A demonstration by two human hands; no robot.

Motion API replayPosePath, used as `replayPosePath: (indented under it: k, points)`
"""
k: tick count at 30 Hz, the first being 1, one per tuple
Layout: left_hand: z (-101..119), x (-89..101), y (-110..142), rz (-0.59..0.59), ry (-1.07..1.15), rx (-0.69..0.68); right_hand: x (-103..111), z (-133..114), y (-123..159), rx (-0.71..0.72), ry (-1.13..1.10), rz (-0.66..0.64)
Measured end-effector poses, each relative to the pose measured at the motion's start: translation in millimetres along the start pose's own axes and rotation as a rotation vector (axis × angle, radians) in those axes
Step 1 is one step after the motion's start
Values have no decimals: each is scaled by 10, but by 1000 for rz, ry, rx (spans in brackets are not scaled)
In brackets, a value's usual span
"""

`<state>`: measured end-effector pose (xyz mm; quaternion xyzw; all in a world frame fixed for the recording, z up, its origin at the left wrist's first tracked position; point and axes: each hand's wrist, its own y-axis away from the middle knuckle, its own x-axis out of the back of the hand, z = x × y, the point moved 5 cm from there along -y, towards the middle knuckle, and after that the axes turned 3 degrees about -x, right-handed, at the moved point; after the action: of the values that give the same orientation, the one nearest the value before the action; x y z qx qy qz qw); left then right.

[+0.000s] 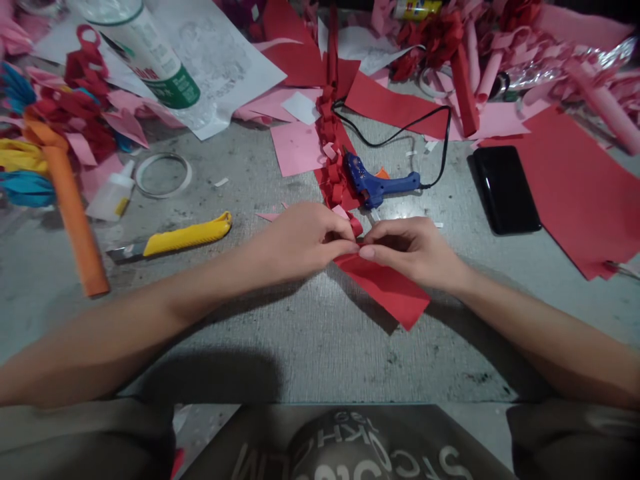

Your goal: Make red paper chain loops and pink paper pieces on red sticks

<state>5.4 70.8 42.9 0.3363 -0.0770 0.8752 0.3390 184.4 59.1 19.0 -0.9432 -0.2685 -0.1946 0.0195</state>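
A strip of red paper slants down toward me, pinched at its upper end by both hands. My left hand is closed, thumb and forefinger together at the paper's end. My right hand grips the same end from the other side, its fingertips almost meeting the left ones. Just beyond my fingers runs a paper chain of red and pink links; whether the strip joins it is hidden by my fingers. A blue hot glue gun lies on its side beyond my right hand.
A yellow utility knife, a tape ring and a small glue bottle lie left. Farther back stands a white-green can. A black phone and large red sheets are right. Pink and red paper scraps line the back.
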Motion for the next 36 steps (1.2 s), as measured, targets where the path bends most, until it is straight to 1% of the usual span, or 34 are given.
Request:
replayPosePath:
  k: [4,9,13,16,18,20,22,24,26,30,34,36]
  points:
    - [32,-20,-2,-13,-33,-25,-10,19,1,11,6,-15]
    - [21,-32,-8,33,-30,-96,-1,19,2,13,1,-8]
    - [13,-12,7,81,-14,-95,6,3,2,-7,28,-24]
    - [35,2,22,91,-37,-104,-7,-2,1,-9,44,-47]
    - [45,2,29,84,-57,-113,-6,-7,2,8,36,-22]
    - [38,-8,30,65,-68,-109,12,-17,8,39,30,40]
    - [22,-29,27,39,-72,-99,28,-39,20,92,52,99]
    - [8,-47,21,22,-81,-93,30,-64,32,154,104,120]
    - [1,-52,15,27,-89,-93,28,-78,40,192,149,122]
    - [1,-28,13,87,-77,-119,21,-71,38,176,198,112]
    - [20,-53,24,68,-151,-202,-10,-101,34,192,225,66]
    - [17,-57,30,76,-174,-195,-11,-112,31,196,209,58]
